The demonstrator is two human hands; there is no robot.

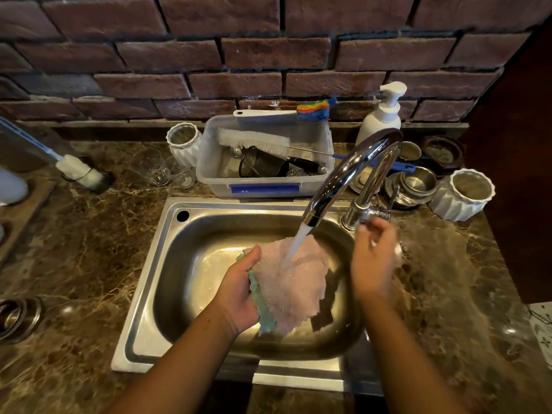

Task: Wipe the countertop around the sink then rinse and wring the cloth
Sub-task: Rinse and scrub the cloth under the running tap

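Observation:
A pink cloth (298, 279) with a green underside hangs over the steel sink (167, 282), and my left hand (242, 291) grips its left edge. Water runs from the chrome faucet (343, 180) onto the middle of the cloth. My right hand (373, 258) is just right of the cloth, below the faucet's lever (379, 213), fingers loosely bent and blurred, holding nothing. The brown marble countertop (89, 234) surrounds the sink.
Behind the sink stands a clear plastic tub (263, 186) with brushes and a strainer. A white soap pump bottle (382, 115), steel bowls (415, 183) and white ribbed cups (463, 195) crowd the back right. Glasses (158, 171) and a bottle brush (77, 171) lie back left.

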